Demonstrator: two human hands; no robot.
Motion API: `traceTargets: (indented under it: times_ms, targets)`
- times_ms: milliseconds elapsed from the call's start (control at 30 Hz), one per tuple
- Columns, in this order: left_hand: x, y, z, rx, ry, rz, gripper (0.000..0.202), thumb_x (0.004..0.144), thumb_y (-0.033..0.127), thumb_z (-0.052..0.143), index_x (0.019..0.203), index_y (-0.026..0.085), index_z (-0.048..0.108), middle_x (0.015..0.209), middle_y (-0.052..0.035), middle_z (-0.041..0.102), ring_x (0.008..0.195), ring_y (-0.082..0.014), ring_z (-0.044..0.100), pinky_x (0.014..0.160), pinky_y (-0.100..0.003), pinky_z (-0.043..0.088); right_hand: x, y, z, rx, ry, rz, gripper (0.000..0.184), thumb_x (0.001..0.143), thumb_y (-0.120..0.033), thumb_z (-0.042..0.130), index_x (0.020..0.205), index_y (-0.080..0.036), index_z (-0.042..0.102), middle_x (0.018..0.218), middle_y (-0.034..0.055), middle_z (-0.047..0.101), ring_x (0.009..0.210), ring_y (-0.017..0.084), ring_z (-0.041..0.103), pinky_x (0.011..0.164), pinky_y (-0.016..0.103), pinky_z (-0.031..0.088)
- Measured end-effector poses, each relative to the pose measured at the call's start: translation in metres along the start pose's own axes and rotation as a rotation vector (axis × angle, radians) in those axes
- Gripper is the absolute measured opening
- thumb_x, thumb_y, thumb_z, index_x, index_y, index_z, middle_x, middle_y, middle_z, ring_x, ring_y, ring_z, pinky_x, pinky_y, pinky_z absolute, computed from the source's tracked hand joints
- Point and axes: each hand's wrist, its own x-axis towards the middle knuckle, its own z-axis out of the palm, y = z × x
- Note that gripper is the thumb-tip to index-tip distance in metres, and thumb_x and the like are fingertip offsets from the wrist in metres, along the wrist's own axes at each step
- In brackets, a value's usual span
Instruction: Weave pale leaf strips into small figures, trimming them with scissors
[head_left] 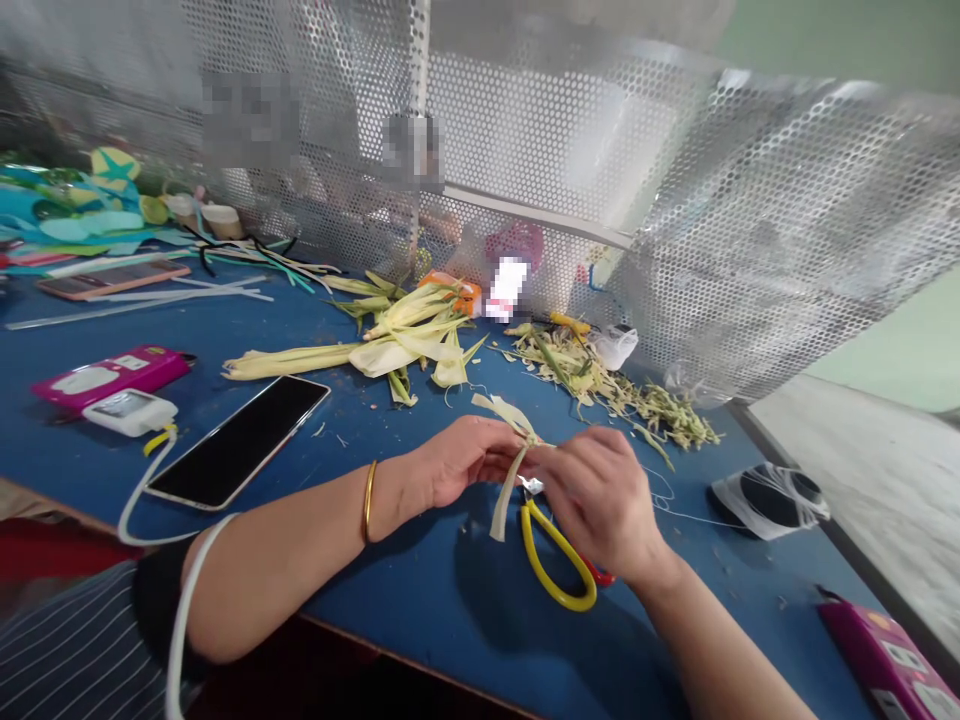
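Note:
My left hand [476,458] pinches a pale, knotted corn husk strip [507,495] above the front of the table. Bent over the same strip, my right hand [600,492] presses its fingers against the knot close to my left fingertips. Loose ends of the strip stick out up and down between the hands. Scissors with one yellow and one red handle [556,562] lie on the table under my right hand, their blades mostly hidden. White thread runs from behind my right hand to a dark spool [772,500].
A pile of corn husks [409,335] lies beyond my hands, with husk scraps [592,375] to its right. A black-screened phone [244,440] and a magenta box [112,378] lie at left. A perforated plastic screen [525,130] bounds the blue table [420,610].

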Motion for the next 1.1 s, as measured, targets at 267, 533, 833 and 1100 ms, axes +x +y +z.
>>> traceTargets:
  times_ms: [267, 533, 833, 1100]
  targets:
    - [-0.001, 0.001, 0.004, -0.034, 0.125, 0.032, 0.011, 0.063, 0.011, 0.076, 0.068, 0.011, 0.067, 0.066, -0.0013, 0.064, 0.063, -0.0094, 0.057, 0.064, -0.022, 0.045, -0.005, -0.009, 0.019, -0.18, -0.137, -0.187, 0.021, 0.094, -0.005, 0.043, 0.092, -0.015, 0.062, 0.079, 0.0069, 0.069, 0.075, 0.019, 0.062, 0.083, 0.037, 0.039]
    - [-0.003, 0.0, 0.007, -0.04, 0.112, 0.045, 0.009, 0.062, 0.012, 0.076, 0.065, 0.01, 0.068, 0.066, -0.0039, 0.068, 0.062, -0.0121, 0.062, 0.066, -0.024, 0.049, -0.006, -0.009, 0.016, -0.013, -0.066, -0.162, 0.019, 0.091, -0.004, 0.044, 0.085, -0.017, 0.057, 0.072, 0.0034, 0.065, 0.067, 0.016, 0.059, 0.088, 0.036, 0.042]
    - [-0.005, 0.008, 0.005, 0.06, 0.085, 0.11, 0.009, 0.065, 0.018, 0.073, 0.064, 0.012, 0.067, 0.064, -0.0018, 0.063, 0.062, -0.011, 0.058, 0.064, -0.024, 0.047, -0.003, -0.002, 0.011, -0.106, 0.046, 0.066, 0.021, 0.094, -0.018, 0.054, 0.115, -0.014, 0.057, 0.097, 0.0117, 0.071, 0.087, 0.023, 0.063, 0.084, 0.038, 0.042]
    - [-0.005, 0.007, 0.004, 0.083, 0.11, 0.079, 0.014, 0.067, 0.022, 0.074, 0.073, 0.013, 0.066, 0.064, 0.0007, 0.059, 0.057, -0.0091, 0.053, 0.059, -0.023, 0.044, -0.007, 0.0, 0.021, 0.055, -0.074, 0.353, 0.022, 0.099, -0.023, 0.048, 0.079, -0.022, 0.058, 0.069, -0.0018, 0.067, 0.066, 0.015, 0.061, 0.093, 0.036, 0.036]
